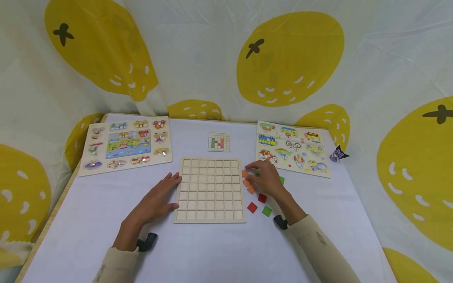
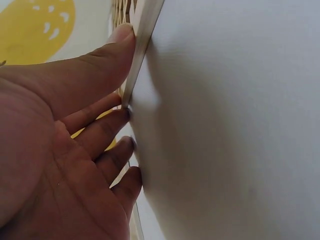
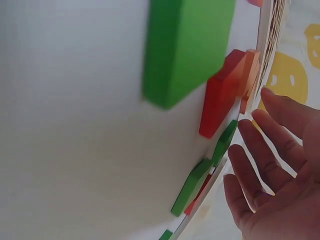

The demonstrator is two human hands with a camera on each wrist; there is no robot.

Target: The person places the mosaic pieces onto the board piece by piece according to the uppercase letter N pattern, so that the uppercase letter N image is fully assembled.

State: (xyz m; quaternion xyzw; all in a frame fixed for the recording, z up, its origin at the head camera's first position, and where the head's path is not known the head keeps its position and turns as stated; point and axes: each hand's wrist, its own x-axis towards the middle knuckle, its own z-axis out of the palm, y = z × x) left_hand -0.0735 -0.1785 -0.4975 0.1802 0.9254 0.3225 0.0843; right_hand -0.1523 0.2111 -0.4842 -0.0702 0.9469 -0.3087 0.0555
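Observation:
A square wooden grid board (image 1: pixel 194 195) lies on the white table, its cells bare wood. My left hand (image 1: pixel 155 202) rests at its left edge. In the left wrist view the thumb (image 2: pixel 117 45) lies on the board's side (image 2: pixel 142 35), fingers loosely bent. Over loose tiles by the board's right side hovers my right hand (image 1: pixel 265 177), fingertips close to an orange tile (image 1: pixel 244 173). The right wrist view shows that hand's fingers (image 3: pixel 265 160) spread with nothing between them. Near it lie a red tile (image 3: pixel 222 95) and a green tile (image 3: pixel 200 45).
Behind the board is a small pattern card (image 1: pixel 219 142) with green and red squares. Picture puzzle boards stand at the back left (image 1: pixel 102 165) and back right (image 1: pixel 293 127). A small purple figurine (image 1: pixel 338 154) sits at the right edge. Fruit-print cloth (image 1: pixel 198 59) hangs behind the table.

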